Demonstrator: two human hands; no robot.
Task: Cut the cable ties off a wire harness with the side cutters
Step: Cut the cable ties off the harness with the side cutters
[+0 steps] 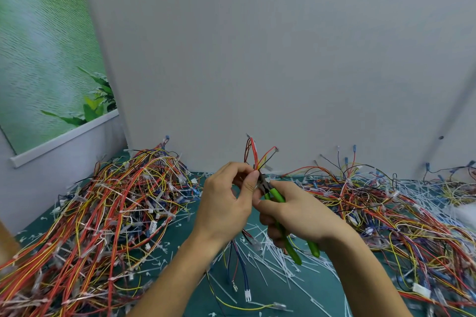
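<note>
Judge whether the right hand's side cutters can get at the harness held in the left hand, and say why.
Probably yes: the right hand holds the side cutters with their head right beside the left hand, which pinches the harness; nothing lies between.

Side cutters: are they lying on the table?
No, the right hand grips the side cutters by their green handles, nose at the wire harness pinched in the left hand.

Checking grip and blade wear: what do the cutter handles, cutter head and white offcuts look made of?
Cutter handles: glossy green plastic or rubber sleeves, judging by their highlights. Cutter head: dark grey metal, probably steel, dull finish. White offcuts: thin, stiff plastic strips, likely nylon; they lie straight.
</note>
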